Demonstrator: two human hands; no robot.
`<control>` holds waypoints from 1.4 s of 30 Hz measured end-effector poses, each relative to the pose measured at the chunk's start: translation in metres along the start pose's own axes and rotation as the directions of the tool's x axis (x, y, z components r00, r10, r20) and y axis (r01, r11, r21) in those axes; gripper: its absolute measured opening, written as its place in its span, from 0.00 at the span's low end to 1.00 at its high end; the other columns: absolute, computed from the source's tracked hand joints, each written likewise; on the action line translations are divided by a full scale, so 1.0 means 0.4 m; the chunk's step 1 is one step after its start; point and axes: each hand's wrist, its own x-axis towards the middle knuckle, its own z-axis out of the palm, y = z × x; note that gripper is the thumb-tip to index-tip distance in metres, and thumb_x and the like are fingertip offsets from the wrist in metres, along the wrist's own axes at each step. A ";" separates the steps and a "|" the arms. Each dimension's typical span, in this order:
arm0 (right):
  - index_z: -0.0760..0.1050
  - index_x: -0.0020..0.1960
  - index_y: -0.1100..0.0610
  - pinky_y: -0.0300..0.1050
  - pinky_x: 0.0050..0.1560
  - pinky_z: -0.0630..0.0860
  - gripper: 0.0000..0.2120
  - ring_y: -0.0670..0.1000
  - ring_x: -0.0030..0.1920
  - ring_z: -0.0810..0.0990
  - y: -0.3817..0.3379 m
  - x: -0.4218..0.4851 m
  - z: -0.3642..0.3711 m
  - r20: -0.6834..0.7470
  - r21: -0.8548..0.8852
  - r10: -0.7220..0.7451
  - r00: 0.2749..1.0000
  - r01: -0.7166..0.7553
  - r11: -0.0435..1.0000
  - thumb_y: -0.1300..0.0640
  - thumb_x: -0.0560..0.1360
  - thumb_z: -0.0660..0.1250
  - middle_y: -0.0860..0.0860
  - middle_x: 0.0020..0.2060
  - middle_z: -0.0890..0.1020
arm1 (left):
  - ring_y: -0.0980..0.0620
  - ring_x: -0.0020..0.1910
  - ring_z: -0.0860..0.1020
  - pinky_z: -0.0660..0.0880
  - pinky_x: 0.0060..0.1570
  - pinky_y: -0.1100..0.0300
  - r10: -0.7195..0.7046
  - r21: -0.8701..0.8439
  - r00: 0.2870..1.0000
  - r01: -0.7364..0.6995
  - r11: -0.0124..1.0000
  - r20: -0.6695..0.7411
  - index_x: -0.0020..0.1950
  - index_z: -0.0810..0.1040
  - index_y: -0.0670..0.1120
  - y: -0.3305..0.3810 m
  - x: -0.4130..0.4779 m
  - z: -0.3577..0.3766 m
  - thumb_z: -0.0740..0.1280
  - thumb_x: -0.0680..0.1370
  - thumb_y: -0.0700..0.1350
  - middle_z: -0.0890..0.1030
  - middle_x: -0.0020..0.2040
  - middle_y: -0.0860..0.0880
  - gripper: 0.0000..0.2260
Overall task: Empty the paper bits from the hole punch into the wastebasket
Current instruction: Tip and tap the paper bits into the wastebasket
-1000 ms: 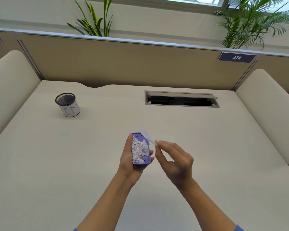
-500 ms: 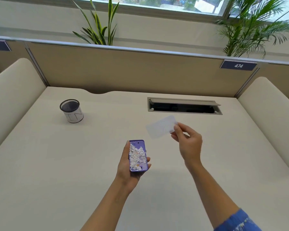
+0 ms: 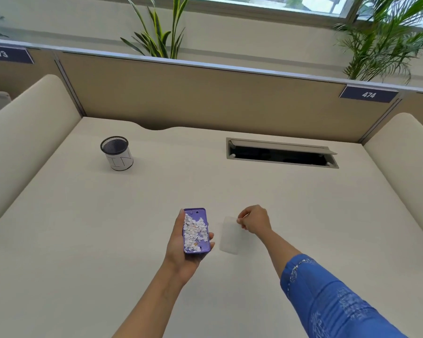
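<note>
So the step in hand looks like parking the clear cover [image 3: 230, 236] on the worktop [image 3: 83, 240] before anything gets dumped. To do that well, the cover should be laid flat and let go cleanly, just right of the purple hole punch [image 3: 197, 250], where it can't be knocked on the way across. Whether it's already touching the worktop can't be told, since it's see-through and a bit blurred.

The bigger thing: the punch has to be kept level. It's held open side up and heaped with paper bits [image 3: 193, 231] nearly to the rim, so any tilt and confetti gets scattered everywhere. The wastebasket [image 3: 117, 153], a little black mesh cup with a paper wrap, is parked well apart at the far left, so a slow, flat carry is called for, with tipping saved until the punch is right over the opening. It's a small target.

Grips: the left grip [image 3: 181, 254] is wrapped around the punch from below, thumb along the left edge and fingertips curled over the right edge. The right grip [image 3: 254, 219] is curled tight, and the cover's top right corner appears to be pinched between thumb and fingertips.
</note>
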 end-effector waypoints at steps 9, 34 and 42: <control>0.82 0.49 0.59 0.41 0.45 0.73 0.06 0.52 0.46 0.81 0.044 -0.006 0.062 -0.054 -0.018 -0.054 0.997 0.054 0.998 0.64 0.75 0.68 0.54 0.47 0.84 | 0.47 0.32 0.81 0.80 0.31 0.56 -0.007 0.020 1.000 0.007 1.000 -0.012 0.54 0.80 0.45 -0.003 0.004 -0.025 0.63 0.76 0.61 0.84 0.37 0.46 0.21; 0.57 0.75 0.47 0.46 0.69 0.68 0.51 0.45 0.67 0.69 -0.321 -0.195 0.062 0.467 -0.031 -0.679 0.567 0.777 0.628 0.41 0.60 0.80 0.44 0.69 0.69 | 0.49 0.41 0.84 0.81 0.39 0.55 0.155 0.053 0.988 -0.156 0.986 0.011 0.49 0.86 0.50 0.126 0.061 -0.073 0.60 0.78 0.60 0.86 0.47 0.47 0.19; 0.59 0.71 0.42 0.46 0.63 0.73 0.46 0.45 0.63 0.72 -0.559 -0.098 0.113 0.513 -0.025 -0.732 0.448 0.860 0.509 0.39 0.60 0.79 0.42 0.66 0.72 | 0.43 0.56 0.81 0.81 0.42 0.49 0.264 0.118 0.964 -0.263 0.957 0.008 0.61 0.80 0.47 0.350 0.094 -0.097 0.57 0.78 0.65 0.83 0.56 0.42 0.26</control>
